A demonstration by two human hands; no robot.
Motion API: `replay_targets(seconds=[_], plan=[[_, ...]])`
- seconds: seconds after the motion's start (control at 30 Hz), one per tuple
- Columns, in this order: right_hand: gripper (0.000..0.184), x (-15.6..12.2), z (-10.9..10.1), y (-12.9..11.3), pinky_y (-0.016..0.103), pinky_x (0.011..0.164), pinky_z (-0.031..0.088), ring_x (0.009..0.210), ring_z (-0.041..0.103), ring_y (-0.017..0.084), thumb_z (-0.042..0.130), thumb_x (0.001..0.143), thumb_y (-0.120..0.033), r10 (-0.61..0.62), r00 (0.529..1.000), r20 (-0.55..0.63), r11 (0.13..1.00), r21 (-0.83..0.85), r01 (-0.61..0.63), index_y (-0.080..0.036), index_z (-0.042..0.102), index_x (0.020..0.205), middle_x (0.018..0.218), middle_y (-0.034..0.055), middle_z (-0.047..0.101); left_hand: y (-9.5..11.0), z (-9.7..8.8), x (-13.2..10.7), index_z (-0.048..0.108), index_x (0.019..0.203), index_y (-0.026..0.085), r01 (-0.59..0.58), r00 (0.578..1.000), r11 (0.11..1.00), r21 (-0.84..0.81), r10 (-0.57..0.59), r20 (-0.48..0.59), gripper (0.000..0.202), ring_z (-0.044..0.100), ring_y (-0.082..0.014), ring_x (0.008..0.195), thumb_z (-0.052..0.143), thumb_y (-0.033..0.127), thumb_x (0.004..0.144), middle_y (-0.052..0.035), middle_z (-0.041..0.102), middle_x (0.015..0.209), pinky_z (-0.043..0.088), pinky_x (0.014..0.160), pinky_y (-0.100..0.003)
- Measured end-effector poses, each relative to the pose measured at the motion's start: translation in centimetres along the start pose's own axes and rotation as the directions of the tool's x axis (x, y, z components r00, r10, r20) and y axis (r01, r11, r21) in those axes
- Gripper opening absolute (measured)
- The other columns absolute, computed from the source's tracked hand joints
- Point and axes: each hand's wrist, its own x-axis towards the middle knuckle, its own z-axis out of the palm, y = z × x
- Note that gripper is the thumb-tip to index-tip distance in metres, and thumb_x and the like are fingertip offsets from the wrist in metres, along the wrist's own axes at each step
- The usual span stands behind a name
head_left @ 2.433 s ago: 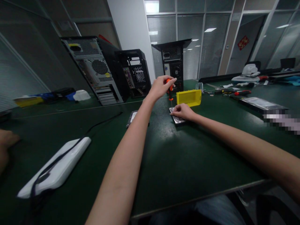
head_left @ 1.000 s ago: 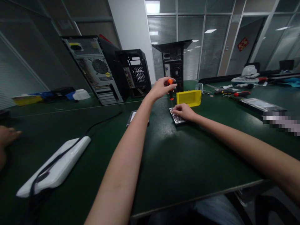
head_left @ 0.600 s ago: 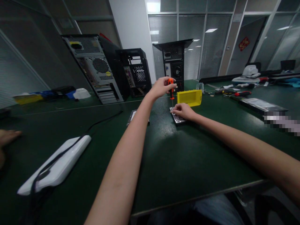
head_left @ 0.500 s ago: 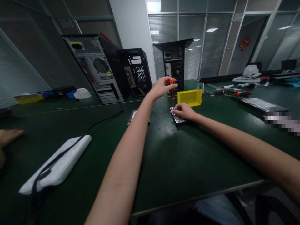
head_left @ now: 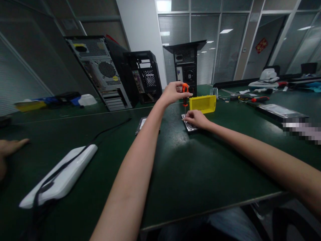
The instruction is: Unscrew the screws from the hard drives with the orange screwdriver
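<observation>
My left hand (head_left: 173, 92) is closed around the orange and black handle of a screwdriver (head_left: 185, 89). The screwdriver stands upright, its shaft pointing down at a hard drive (head_left: 190, 128) that lies flat on the green table. My right hand (head_left: 197, 118) rests over the drive, fingers pinched together at the lower end of the shaft; what is between them is hidden. Just behind the drive stands a yellow plastic box (head_left: 203, 104) on its side. Partly covered by my left forearm is a second hard drive (head_left: 141, 125).
Computer cases (head_left: 105, 72) stand along the back. A white power strip (head_left: 64, 172) with a black cable lies front left, near another person's hand (head_left: 12, 147). To the right are a larger drive (head_left: 281, 111) and a red-handled tool (head_left: 260, 99).
The fingers of my left hand have shifted slightly on the screwdriver handle, which looks a little turned. My right hand stays in place. The other person's hand has moved slightly right.
</observation>
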Motion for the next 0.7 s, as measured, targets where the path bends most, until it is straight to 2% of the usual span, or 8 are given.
replay_targets(seconds=[0.17,0.33,0.47,0.7], plan=[[0.028,-0.16,-0.08,-0.1,0.023,0.062,0.037,0.066,0.055,0.012,0.063,0.08,-0.042,0.003,1.0,0.007,1.0,0.012,-0.004,-0.014,0.068,0.08,0.073,0.0038,0.065,-0.14,-0.36,0.06,0.057,0.104,0.011,0.095,0.993,0.983,-0.16,-0.082,0.086,0.04,0.064,-0.0174,0.083,0.074,0.015,0.068,-0.0075,0.067,0.087,0.05,0.081,-0.034],[0.038,-0.13,-0.5,-0.09,0.026,0.074,0.043,0.075,0.058,0.013,0.054,0.087,-0.042,-0.096,0.994,0.057,0.988,0.123,0.088,-0.018,0.065,0.114,0.099,0.0063,0.066,-0.42,-0.71,0.0,0.047,0.113,0.017,0.176,0.982,0.964,-0.198,-0.158,0.105,0.042,0.064,-0.0137,0.078,0.067,0.012,0.076,-0.0034,0.066,0.083,0.05,0.077,-0.03],[0.03,0.04,-0.68,0.22,0.027,0.084,0.043,0.088,0.058,0.015,0.051,0.09,-0.032,-0.125,0.99,0.072,0.981,0.159,0.112,-0.018,0.07,0.109,0.105,0.0074,0.065,-0.56,-0.8,0.08,0.046,0.109,0.018,0.197,0.975,0.958,-0.21,-0.168,0.147,0.036,0.065,-0.0138,0.081,0.064,0.012,0.079,-0.004,0.065,0.089,0.049,0.077,-0.029],[0.028,-0.04,-0.77,-0.06,0.026,0.075,0.042,0.083,0.06,0.016,0.057,0.087,-0.029,-0.077,0.995,0.065,0.979,0.192,0.063,-0.013,0.074,0.102,0.099,0.0081,0.069,-0.23,-0.98,-0.04,0.045,0.112,0.019,0.218,0.966,0.951,-0.219,-0.178,0.188,0.033,0.065,-0.0129,0.086,0.059,0.013,0.083,-0.0043,0.065,0.094,0.048,0.081,-0.03]])
